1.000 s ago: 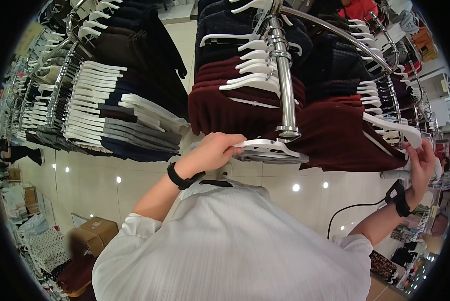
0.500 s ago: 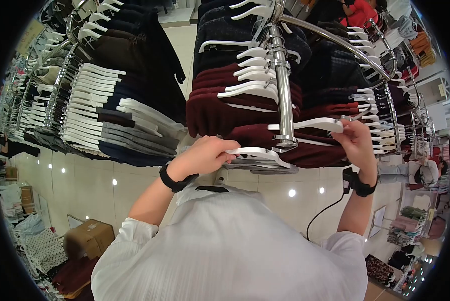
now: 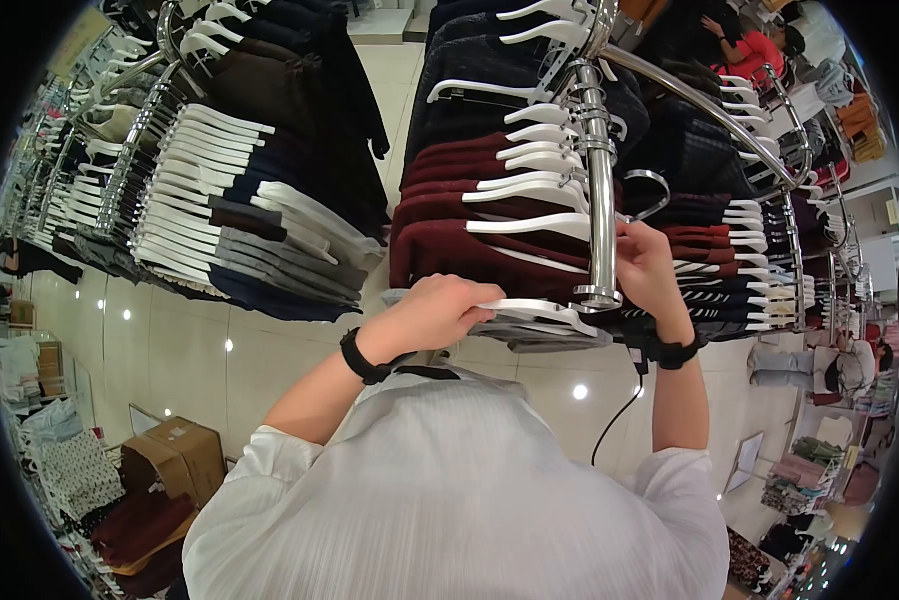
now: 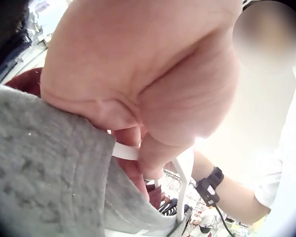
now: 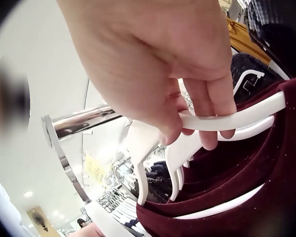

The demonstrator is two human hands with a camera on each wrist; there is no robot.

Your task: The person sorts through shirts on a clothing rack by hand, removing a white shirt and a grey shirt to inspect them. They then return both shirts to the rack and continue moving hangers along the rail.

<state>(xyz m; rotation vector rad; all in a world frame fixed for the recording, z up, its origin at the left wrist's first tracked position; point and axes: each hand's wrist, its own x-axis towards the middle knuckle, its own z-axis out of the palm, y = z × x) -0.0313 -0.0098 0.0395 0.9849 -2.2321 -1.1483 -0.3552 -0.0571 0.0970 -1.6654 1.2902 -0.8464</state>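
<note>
My left hand [image 3: 434,308] grips white hangers [image 3: 539,310] that carry grey garments [image 4: 54,163], just below the end of a chrome rail [image 3: 597,190]. Fingers and thumb wrap the white frame in the left wrist view. Beside that rail, my right hand [image 3: 649,268] pinches the shoulder of a white hanger [image 5: 237,118] with a maroon knit garment [image 5: 269,197] on it. Its metal hook [image 3: 650,195] stands to the right of the rail, off the bar. Several more maroon garments [image 3: 424,205] hang on the rail close behind it.
To the left, another rack holds grey and navy clothes [image 3: 279,265] on white hangers. Dark garments [image 3: 659,140] hang behind and to the right under a curved bar [image 3: 709,95]. A cardboard box [image 3: 176,455] stands on the floor at lower left. Other people are in the background.
My right hand has moved left from the far right, bringing the maroon garment on its hanger to the chrome rail. My left hand keeps its grip on the hangers with grey garments.
</note>
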